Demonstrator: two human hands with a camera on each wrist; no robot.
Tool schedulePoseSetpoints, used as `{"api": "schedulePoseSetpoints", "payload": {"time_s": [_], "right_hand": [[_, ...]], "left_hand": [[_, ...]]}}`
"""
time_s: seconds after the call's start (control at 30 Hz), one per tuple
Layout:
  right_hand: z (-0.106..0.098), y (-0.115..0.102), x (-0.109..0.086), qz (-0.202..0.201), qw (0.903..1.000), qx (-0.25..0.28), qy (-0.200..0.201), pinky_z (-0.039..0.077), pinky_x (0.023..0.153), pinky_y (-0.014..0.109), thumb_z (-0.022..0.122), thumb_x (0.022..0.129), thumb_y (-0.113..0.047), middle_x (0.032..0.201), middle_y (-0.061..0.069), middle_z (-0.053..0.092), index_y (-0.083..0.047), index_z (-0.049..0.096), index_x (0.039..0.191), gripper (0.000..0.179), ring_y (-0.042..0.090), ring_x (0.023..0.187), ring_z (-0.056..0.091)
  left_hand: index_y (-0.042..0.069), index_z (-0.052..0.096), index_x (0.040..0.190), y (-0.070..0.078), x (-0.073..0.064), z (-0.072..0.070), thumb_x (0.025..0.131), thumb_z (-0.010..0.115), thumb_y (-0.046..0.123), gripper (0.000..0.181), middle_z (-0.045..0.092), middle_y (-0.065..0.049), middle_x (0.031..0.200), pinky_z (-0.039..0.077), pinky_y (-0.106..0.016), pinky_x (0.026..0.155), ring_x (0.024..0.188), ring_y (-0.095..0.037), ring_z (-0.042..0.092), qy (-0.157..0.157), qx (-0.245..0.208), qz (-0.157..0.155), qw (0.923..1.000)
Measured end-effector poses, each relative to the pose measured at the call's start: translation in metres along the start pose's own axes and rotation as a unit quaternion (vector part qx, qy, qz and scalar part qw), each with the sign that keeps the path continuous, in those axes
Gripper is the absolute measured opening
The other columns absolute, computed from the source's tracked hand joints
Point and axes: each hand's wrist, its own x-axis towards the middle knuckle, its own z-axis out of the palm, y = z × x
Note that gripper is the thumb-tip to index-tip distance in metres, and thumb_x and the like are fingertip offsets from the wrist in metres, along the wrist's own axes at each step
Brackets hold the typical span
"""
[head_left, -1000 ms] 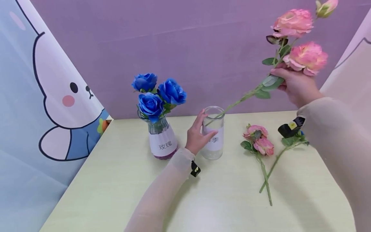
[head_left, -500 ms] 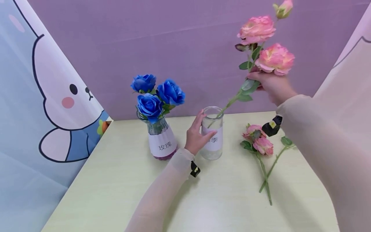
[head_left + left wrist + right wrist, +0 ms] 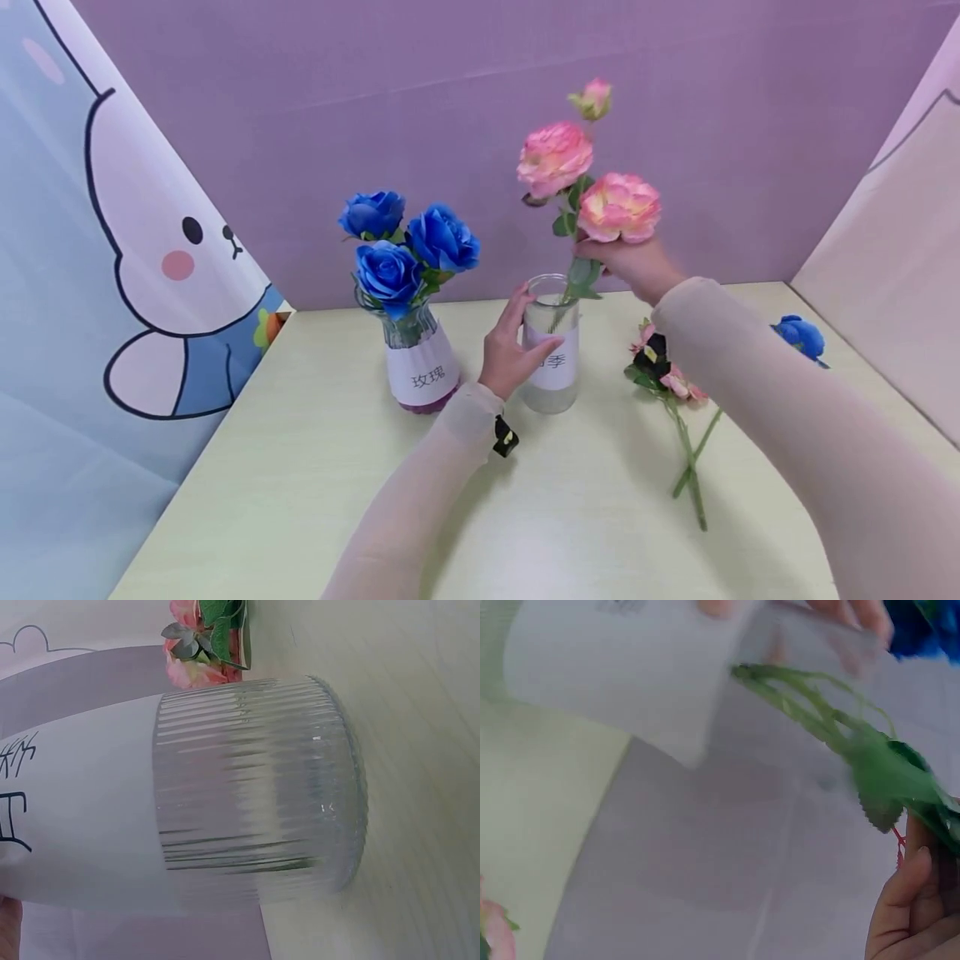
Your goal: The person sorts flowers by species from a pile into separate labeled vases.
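Note:
My left hand grips the clear glass vase, thumb on its white paper label and fingers near the rim. In the left wrist view the ribbed base of the vase fills the middle. My right hand pinches the stem of a pink artificial flower just beneath its lower bloom. This flower has two open blooms and a bud, and stands nearly upright above the vase. Its cut end is inside the vase mouth, and the right wrist view shows the green stem behind the glass.
Left of the vase stands another glass vase with blue roses and a paper label. To the right, a pink flower lies with its stem crossing another; a blue rose shows past the right sleeve. A purple cloth hangs behind the table.
My right hand has moved left and down with the pink flower, which has swung more upright as its stem stays in the vase mouth. My left hand has stayed on the vase.

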Motion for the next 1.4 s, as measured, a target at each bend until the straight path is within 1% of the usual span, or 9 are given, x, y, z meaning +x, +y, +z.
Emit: {"api": "schedulePoseSetpoints", "payload": {"time_s": [0.1,0.3,0.4,0.6,0.83,0.97,1.1,1.27,1.4], "right_hand": [[0.007,0.006,-0.001,0.003,0.9999,-0.016,-0.004,0.048,0.062,0.029,0.068,0.085,-0.01,0.084,-0.007,0.061,-0.001,0.062,0.101,0.019,0.009,0.072,0.056],[0.015,0.007,-0.002,0.003,0.9999,-0.01,0.002,0.048,0.064,0.029,0.067,0.085,-0.011,0.091,-0.004,0.062,0.002,0.061,0.108,0.027,0.01,0.076,0.056],[0.019,0.007,-0.002,-0.001,0.9994,-0.009,0.034,0.049,0.063,0.028,0.069,0.083,-0.009,0.094,0.001,0.063,0.003,0.06,0.109,0.03,0.009,0.076,0.056],[0.025,0.016,-0.004,-0.003,0.996,0.037,0.082,0.052,0.078,0.025,0.069,0.082,-0.002,0.113,0.008,0.059,0.002,0.05,0.128,0.05,0.009,0.089,0.056],[0.014,0.028,-0.007,0.026,0.9879,0.148,0.041,0.058,0.071,0.027,0.071,0.085,-0.004,0.09,-0.005,0.067,-0.001,0.051,0.125,0.044,0.008,0.075,0.067],[0.006,0.032,-0.01,0.017,0.9863,0.162,0.027,0.058,0.07,0.024,0.07,0.086,-0.005,0.086,-0.006,0.071,0.002,0.058,0.117,0.034,0.008,0.073,0.068],[-0.002,0.038,-0.016,-0.007,0.9835,0.18,0.005,0.057,0.073,0.023,0.065,0.089,-0.003,0.089,-0.007,0.071,0.009,0.057,0.121,0.035,0.01,0.076,0.069],[-0.026,0.052,-0.027,0.016,0.9607,0.276,-0.025,0.058,0.074,0.026,0.065,0.09,-0.006,0.091,0.003,0.073,-0.007,0.069,0.107,0.017,0.015,0.078,0.07],[-0.054,0.07,-0.033,0.066,0.9608,0.256,-0.084,0.058,0.073,0.027,0.06,0.094,-0.009,0.091,0.001,0.072,-0.021,0.072,0.1,0.018,0.015,0.081,0.07]], "left_hand": [[0.0,0.047,0.13,0.001,0.0,0.0,0.079,0.079,0.015,0.062,0.036,-0.016,0.15,0.047,-0.033,0.097,0.125,-0.032,0.05,-0.002,0.0,0.0,1.0],[0.0,0.047,0.131,0.002,0.0,0.0,0.08,0.079,0.016,0.062,0.035,-0.014,0.151,0.047,-0.033,0.097,0.127,-0.03,0.048,-0.003,0.011,-0.012,0.9999],[0.0,0.046,0.131,0.001,0.0,0.001,0.08,0.079,0.017,0.063,0.035,-0.013,0.151,0.046,-0.032,0.098,0.129,-0.03,0.047,-0.006,0.011,-0.019,0.9997],[0.0,0.046,0.131,-0.001,-0.001,-0.002,0.079,0.079,0.015,0.063,0.035,-0.015,0.151,0.045,-0.032,0.099,0.131,-0.03,0.044,0.001,0.01,-0.013,0.9999],[0.0,0.047,0.13,0.0,-0.001,0.001,0.079,0.079,0.013,0.062,0.035,-0.016,0.151,0.044,-0.03,0.101,0.131,-0.03,0.044,0.002,-0.009,-0.013,0.9999],[0.0,0.048,0.129,0.003,-0.001,0.001,0.078,0.08,0.011,0.061,0.036,-0.015,0.15,0.045,-0.031,0.1,0.13,-0.03,0.045,0.008,-0.015,-0.015,0.9997],[0.001,0.049,0.128,0.005,-0.001,0.001,0.078,0.08,0.01,0.06,0.036,-0.014,0.15,0.044,-0.031,0.101,0.131,-0.03,0.044,0.012,-0.023,-0.025,0.9994],[0.0,0.048,0.128,0.007,0.001,0.002,0.078,0.079,0.009,0.059,0.035,-0.013,0.151,0.041,-0.032,0.104,0.135,-0.029,0.039,0.004,-0.032,-0.041,0.9986],[0.002,0.047,0.13,0.009,0.001,-0.001,0.08,0.078,0.011,0.06,0.033,-0.011,0.153,0.038,-0.036,0.106,0.137,-0.027,0.036,-0.014,-0.026,-0.062,0.9977]]}}
